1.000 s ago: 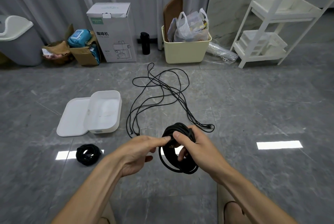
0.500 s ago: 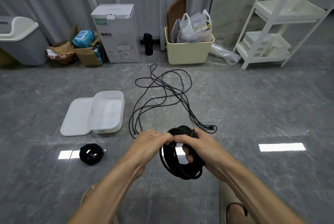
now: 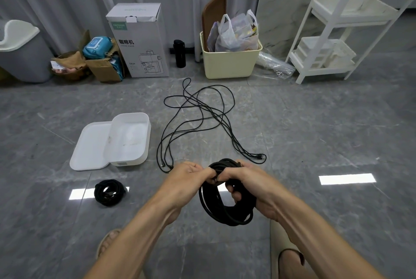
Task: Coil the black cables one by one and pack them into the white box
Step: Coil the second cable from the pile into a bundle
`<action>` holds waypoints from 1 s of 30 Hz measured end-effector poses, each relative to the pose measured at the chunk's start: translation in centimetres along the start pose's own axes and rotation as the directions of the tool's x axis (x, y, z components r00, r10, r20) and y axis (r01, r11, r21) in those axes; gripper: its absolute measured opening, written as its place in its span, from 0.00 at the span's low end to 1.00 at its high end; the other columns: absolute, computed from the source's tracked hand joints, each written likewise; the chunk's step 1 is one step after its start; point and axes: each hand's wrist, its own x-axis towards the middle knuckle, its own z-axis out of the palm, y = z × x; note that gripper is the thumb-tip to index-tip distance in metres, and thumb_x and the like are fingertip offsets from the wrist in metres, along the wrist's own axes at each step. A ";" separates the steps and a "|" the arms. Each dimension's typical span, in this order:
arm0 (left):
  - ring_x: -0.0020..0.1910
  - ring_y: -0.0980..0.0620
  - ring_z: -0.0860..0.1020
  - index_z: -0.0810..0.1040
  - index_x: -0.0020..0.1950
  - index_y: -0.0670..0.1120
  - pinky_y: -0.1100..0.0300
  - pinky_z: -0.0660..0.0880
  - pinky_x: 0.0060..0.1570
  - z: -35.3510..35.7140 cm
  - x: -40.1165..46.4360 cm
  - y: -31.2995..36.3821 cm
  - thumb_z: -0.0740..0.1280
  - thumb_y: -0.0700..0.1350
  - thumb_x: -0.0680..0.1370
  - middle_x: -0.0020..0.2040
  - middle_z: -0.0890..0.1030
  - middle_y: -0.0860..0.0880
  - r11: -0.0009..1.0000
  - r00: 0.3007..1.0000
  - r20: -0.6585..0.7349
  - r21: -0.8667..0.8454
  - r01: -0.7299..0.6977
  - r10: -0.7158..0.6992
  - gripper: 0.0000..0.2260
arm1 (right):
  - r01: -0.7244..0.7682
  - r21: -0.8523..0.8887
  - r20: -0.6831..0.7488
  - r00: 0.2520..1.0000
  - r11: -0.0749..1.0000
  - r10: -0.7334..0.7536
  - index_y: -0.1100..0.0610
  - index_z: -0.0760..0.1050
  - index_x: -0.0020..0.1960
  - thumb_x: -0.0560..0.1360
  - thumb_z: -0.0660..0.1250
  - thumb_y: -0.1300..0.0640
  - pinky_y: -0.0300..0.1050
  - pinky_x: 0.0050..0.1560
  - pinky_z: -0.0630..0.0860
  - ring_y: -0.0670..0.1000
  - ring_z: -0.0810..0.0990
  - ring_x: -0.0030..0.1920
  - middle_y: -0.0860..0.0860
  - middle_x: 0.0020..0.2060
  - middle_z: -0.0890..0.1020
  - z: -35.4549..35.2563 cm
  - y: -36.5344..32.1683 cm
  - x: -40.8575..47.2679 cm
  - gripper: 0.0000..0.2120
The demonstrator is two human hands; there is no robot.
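Both hands up in front of the body, working one black coil (image 3: 225, 209) held in the air above the floor (image 3: 337, 132). Right hand (image 3: 249, 186) has its fingers curled through the ring and round the bundled strands, bearing the weight; the loops hang below it. Left hand (image 3: 189, 177) meets the coil at its top, fingertips pinched on the strands there, knuckles just beside the right thumb. What exactly the left fingers have hold of, a free end or a wrap, is too small to tell. Judged step: finishing this coil, likely tucking or winding the tail so the loops stay together. White box (image 3: 129, 141) sits open on the floor ahead and to the left, well apart from the hands, nothing black visible inside it; its lid (image 3: 90, 148) lies flat beside it, touching on the left. A smaller finished coil (image 3: 109, 192) rests on the floor nearer than the box, not yet packed. Loose cables (image 3: 198, 119) sprawl in tangled loops between the box and the cream bin (image 3: 229, 62), plug ends lying just beyond the hands. So the task looks less than half done. Next move calls for securing the end firmly before release, otherwise the loops may spring apart, then carrying the ring forward and left to the box. This coil looks about as wide as the box is, so it may need squeezing to fit.
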 end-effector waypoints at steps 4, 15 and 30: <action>0.41 0.58 0.74 0.77 0.30 0.44 0.65 0.68 0.43 -0.4 0.1 0.2 0.71 0.46 0.75 0.42 0.74 0.52 0.998 1.000 -0.028 0.057 -0.009 0.010 0.14 | 0.052 0.073 -0.002 0.999 0.996 -0.052 0.63 0.77 0.55 0.74 0.72 0.59 0.40 0.26 0.65 0.49 0.70 0.26 0.54 0.43 0.87 0.4 -0.1 -0.3 0.12; 0.48 0.59 0.79 0.81 0.41 0.38 0.63 0.68 0.50 -0.6 0.1 0.0 0.67 0.47 0.77 0.40 0.83 0.47 0.994 0.997 0.043 -0.086 0.065 -0.061 0.13 | 0.216 -0.057 -0.102 0.970 0.975 -0.220 0.58 0.74 0.50 0.73 0.76 0.58 0.40 0.30 0.70 0.48 0.73 0.26 0.50 0.36 0.84 1.1 -0.1 -0.5 0.12; 0.58 0.58 0.74 0.85 0.50 0.54 0.64 0.68 0.59 -0.8 -0.1 0.0 0.71 0.51 0.76 0.57 0.71 0.55 0.981 0.982 0.034 -0.064 -0.181 0.183 0.05 | 0.227 0.284 -0.129 0.972 0.932 -0.198 0.61 0.74 0.54 0.77 0.70 0.57 0.43 0.31 0.70 0.48 0.72 0.27 0.51 0.38 0.82 1.1 -0.9 -1.3 0.10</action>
